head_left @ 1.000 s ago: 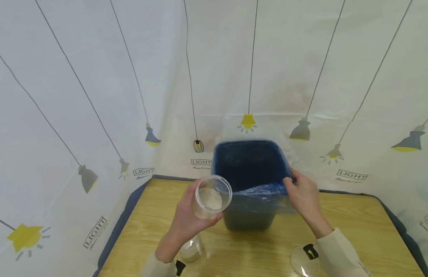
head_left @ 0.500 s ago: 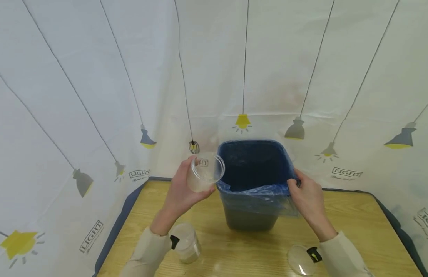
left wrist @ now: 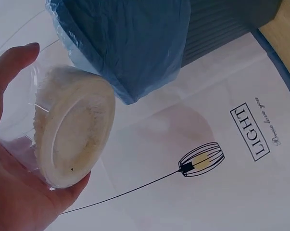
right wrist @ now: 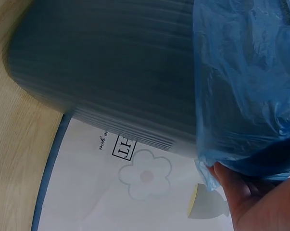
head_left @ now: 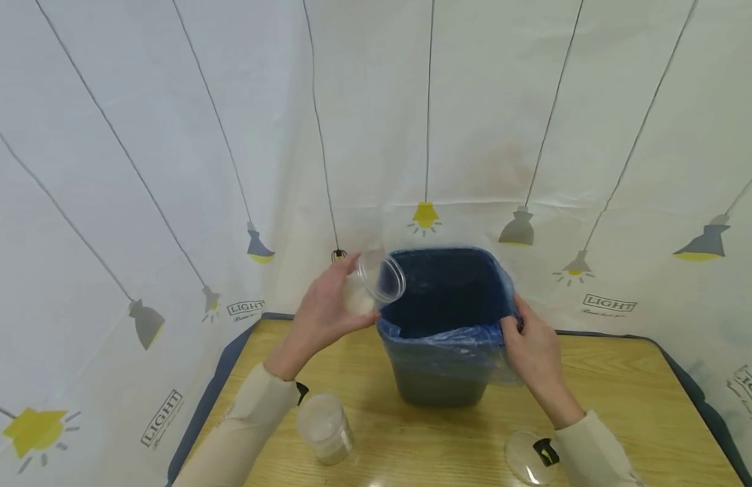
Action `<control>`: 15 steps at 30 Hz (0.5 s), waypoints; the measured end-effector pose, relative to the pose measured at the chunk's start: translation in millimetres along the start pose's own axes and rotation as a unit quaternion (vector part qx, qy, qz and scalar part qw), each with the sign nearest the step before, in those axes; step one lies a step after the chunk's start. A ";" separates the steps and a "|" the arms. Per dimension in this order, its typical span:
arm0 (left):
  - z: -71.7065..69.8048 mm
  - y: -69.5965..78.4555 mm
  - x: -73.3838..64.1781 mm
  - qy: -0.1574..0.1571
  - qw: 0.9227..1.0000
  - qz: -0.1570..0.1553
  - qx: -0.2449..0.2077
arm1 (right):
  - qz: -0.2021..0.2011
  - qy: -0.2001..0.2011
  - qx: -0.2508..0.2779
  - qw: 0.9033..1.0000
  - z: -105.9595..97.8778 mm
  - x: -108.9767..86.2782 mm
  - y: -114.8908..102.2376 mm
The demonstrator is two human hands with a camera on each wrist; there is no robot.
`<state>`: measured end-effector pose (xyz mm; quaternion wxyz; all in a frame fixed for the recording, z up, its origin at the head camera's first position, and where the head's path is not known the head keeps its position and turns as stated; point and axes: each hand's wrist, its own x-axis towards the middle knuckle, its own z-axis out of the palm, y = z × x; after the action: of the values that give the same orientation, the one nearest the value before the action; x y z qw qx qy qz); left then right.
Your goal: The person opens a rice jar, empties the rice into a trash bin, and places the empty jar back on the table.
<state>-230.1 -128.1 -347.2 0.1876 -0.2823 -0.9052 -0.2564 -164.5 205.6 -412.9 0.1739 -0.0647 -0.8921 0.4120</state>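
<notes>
My left hand point(head_left: 327, 304) grips a clear plastic jar point(head_left: 381, 276) around its side, tilted with its mouth toward the bin's left rim. In the left wrist view, off-white contents point(left wrist: 80, 127) gather at the jar's bottom, seen through the base. A dark bin point(head_left: 439, 382) stands on the table, lined with a blue plastic bag point(head_left: 458, 338) folded over its rim. At the bin's right front corner, my right hand point(head_left: 537, 341) pinches the rim and liner, thumb outside. Some of its fingers are hidden behind the liner.
A second clear jar point(head_left: 325, 429) with whitish contents stands on the wooden table point(head_left: 425, 446) below my left forearm. Near my right sleeve lies a clear round lid point(head_left: 525, 456). Behind the bin hangs a white sheet point(head_left: 364, 135) printed with lamps.
My left hand has raised the jar from in front of the bin up to its left rim and tipped it further toward the opening. The right hand keeps its hold on the rim.
</notes>
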 end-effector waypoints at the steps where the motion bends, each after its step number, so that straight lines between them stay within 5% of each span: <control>1: -0.7 0.6 2.5 -0.007 1.000 -0.004 0.006 | 0.000 -0.001 0.000 1.000 0.1 0.0 0.3; 6: -3.1 5.0 10.9 -0.018 1.000 -0.003 0.020 | -0.001 -0.004 0.003 1.000 0.2 0.0 1.4; 15: -3.2 10.9 14.6 -0.024 0.992 0.061 0.103 | 0.006 -0.027 0.018 0.999 -4.6 -0.1 0.1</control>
<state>-234.1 -116.2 -333.7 0.2091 -0.3227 -0.9120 -0.1429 -162.8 209.0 -410.2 0.1486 -0.0561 -0.8882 0.4311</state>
